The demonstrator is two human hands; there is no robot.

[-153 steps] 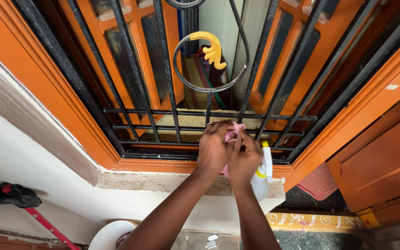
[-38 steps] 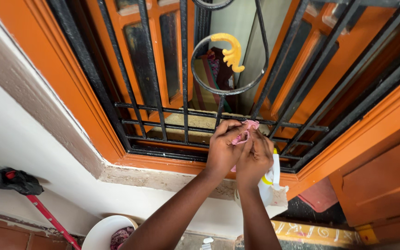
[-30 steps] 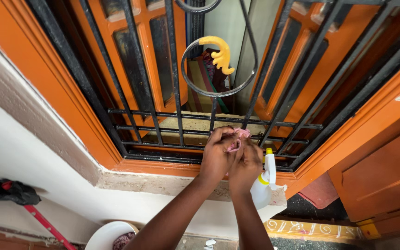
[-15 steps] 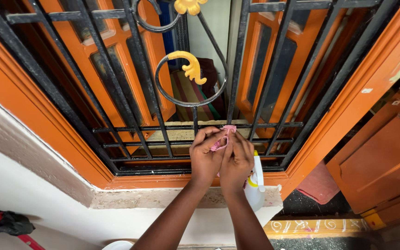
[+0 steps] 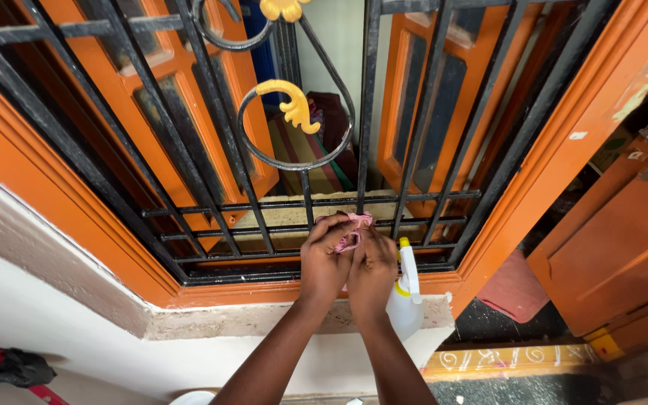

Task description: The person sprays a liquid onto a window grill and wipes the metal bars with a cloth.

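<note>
Both of my hands are pressed together on a small pink cloth point(image 5: 355, 226) at the lower bars of a black iron window grille point(image 5: 211, 135). My left hand point(image 5: 322, 259) and my right hand point(image 5: 371, 268) each grip the cloth, which is wrapped on a vertical bar where it meets the horizontal rails. A white spray bottle point(image 5: 404, 296) with a yellow collar stands on the sill just right of my right hand. Most of the cloth is hidden by my fingers.
The grille sits in an orange wooden frame point(image 5: 76, 217) with open orange shutters behind. A yellow leaf ornament point(image 5: 290, 101) hangs in a scroll ring. A rough stone sill point(image 5: 226, 322) runs below. A red-handled mop point(image 5: 9, 369) is at lower left, an orange door point(image 5: 616, 247) at right.
The view has tilted up and shifted, so hands and grille sit lower and further left in frame. My hands stay clasped on the pink cloth at the same bar.
</note>
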